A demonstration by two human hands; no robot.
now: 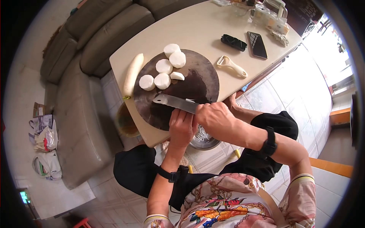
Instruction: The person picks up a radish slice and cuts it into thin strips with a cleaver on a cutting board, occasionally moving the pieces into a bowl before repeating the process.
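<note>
My right hand (213, 117) is closed around the handle end of a kitchen knife (173, 102), whose broad blade lies across the near part of a round dark cutting board (194, 64). Right below the blade, my left hand (181, 125) rests on the board's near edge with fingers bent and pressed together; whatever is under them is hidden. A thin white sliver shows beside the blade. Farther up the board sit several thick white radish rounds (164, 66) and a smaller cut radish piece (177, 76). A whole peeled white radish (134, 74) lies along the board's left side.
Beneath the table edge, a metal bowl (205, 143) holds white shreds. On the table (182, 28) are a peeler (232, 67), a phone (257, 45), a black case (233, 42) and a glass jug (260, 14). A grey sofa (85, 117) stands left; a greenish-brown basin (127, 121) is below the table corner.
</note>
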